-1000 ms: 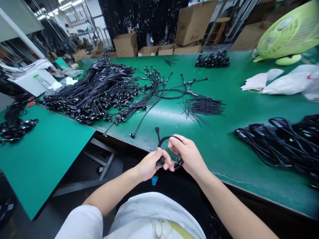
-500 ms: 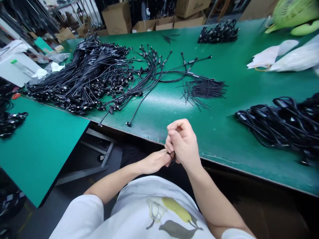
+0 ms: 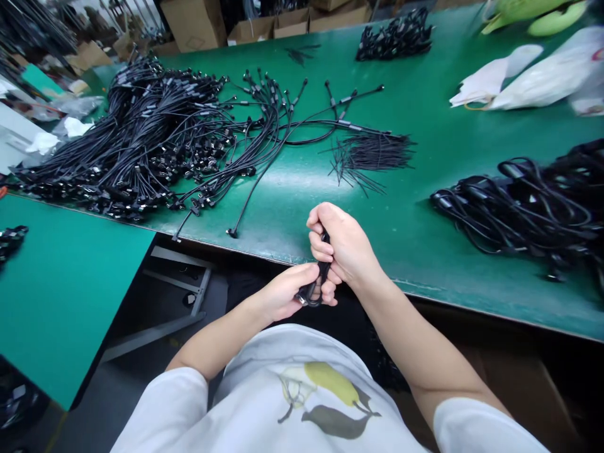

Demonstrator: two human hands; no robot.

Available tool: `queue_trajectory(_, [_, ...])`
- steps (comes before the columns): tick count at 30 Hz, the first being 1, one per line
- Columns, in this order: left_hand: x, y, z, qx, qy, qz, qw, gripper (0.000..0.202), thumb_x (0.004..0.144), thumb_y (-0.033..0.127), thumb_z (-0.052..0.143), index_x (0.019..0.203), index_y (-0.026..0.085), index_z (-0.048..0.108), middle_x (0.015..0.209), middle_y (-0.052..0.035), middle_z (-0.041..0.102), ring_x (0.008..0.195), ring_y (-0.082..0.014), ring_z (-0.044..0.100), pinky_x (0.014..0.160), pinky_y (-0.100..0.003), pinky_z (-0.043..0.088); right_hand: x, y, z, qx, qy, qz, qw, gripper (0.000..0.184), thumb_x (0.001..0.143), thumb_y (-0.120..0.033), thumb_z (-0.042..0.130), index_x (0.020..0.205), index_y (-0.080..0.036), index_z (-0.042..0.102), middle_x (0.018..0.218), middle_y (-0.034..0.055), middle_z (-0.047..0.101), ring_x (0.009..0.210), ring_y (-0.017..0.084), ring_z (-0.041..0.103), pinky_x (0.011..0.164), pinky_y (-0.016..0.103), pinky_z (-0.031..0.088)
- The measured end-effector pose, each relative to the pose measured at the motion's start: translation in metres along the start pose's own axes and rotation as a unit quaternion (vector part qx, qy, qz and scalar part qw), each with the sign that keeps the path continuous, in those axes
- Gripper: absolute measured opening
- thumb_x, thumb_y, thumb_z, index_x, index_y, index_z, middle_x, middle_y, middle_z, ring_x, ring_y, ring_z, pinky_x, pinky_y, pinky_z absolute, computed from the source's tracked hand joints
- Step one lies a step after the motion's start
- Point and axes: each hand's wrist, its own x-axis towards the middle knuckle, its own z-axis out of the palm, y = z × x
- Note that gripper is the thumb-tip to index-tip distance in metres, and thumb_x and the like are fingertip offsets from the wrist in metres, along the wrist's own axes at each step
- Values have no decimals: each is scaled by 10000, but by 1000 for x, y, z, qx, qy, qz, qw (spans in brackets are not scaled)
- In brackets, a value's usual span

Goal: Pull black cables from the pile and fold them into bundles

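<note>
A folded black cable (image 3: 311,292) with a metal connector end is held between my hands, just in front of the table edge. My left hand (image 3: 290,289) is closed on its lower part, thumb on top. Curled round the upper part of the same cable is my right hand (image 3: 342,245), higher and over the edge of the table. Beyond the hands, a heap of short black wire ties (image 3: 380,152) lies on the green table (image 3: 292,195).
A large pile of black cables (image 3: 141,138) spreads over the left of the table. Coiled cable bundles (image 3: 523,207) lie at the right, with another bundle (image 3: 396,36) at the back. White plastic bags (image 3: 542,75) rest at the far right. Cardboard boxes (image 3: 195,25) stand behind.
My right hand has turned and its fingers have wrapped round the cable. More of the cable now shows between my hands. The view has shifted slightly.
</note>
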Motion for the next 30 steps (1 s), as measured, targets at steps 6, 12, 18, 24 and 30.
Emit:
queue_trajectory(6, [6,3,-5,117,47,-32,992,535,706,606,723,786,80,669,754,-91,665,748,-171,626,757,-295,469,-4,4,-7,-60,-25,1,998,392,845,-524,643,744,-173,500,544,-90,314,360,5,242,322,121,172])
queue_trajectory(12, [12,-6,16,45,81,-11,996,477,772,596,655,690,154,496,514,90,278,454,-45,247,455,-194,241,6,4,-16,27,-4,24,999,417,801,-530,691,730,-167,499,582,-84,322,363,-3,231,314,126,172])
queue_trajectory(18, [14,-1,11,44,18,-29,998,484,779,567,681,874,94,646,666,-9,532,600,-90,486,590,-230,414,7,-5,-25,56,-2,40,998,392,810,-502,695,755,-172,492,588,-91,303,380,-8,160,313,117,135])
queue_trajectory(24, [6,9,4,13,-43,-103,994,439,717,473,780,928,102,681,854,-94,693,797,-181,657,802,-319,497,3,-8,-21,65,-83,91,990,379,816,-468,700,747,-164,484,589,-93,314,385,-14,132,299,100,113])
queue_trajectory(30, [5,-11,11,-119,-114,-117,979,338,741,431,733,867,139,619,694,-26,613,673,-165,624,766,-370,518,2,-7,-16,120,-183,151,964,415,818,-475,694,736,-184,410,589,-113,272,372,-18,39,270,85,88])
